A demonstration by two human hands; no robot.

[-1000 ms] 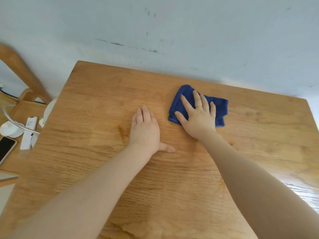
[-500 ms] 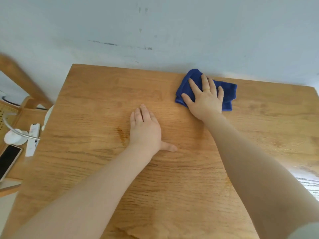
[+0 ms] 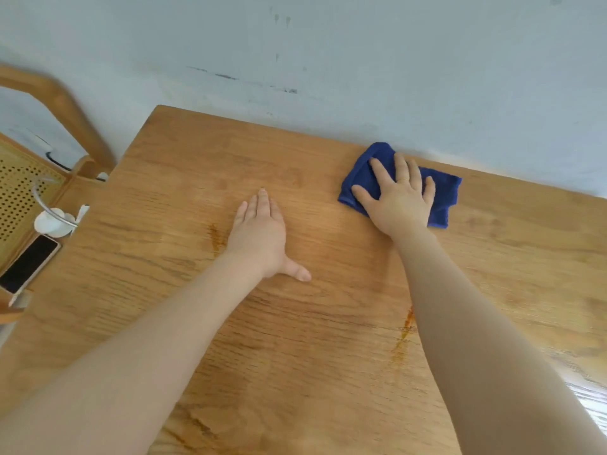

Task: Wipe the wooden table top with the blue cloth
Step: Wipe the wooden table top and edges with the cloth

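The right hand (image 3: 399, 200) lies flat, fingers spread, pressing the blue cloth (image 3: 443, 195) at the wooden table top's (image 3: 328, 323) far edge; the left hand (image 3: 259, 236) rests flat, empty, left of the cloth.

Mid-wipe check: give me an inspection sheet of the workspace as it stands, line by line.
Surface: wooden table top, bare wood with darker orange streaks near the middle and beside the right forearm.
Job's things: blue cloth, folded, flat near the far edge by the wall.
Clutter: nothing seen on the table top.
Grippers: right hand pressed flat on the cloth, fingers spread; left hand flat on the wood, empty, apart from the cloth.
Cables: thin curved line over the side shelf; too blurred to name.
Surroundings: pale wall with scuffs; side shelf on the left holding a phone and a white round object.
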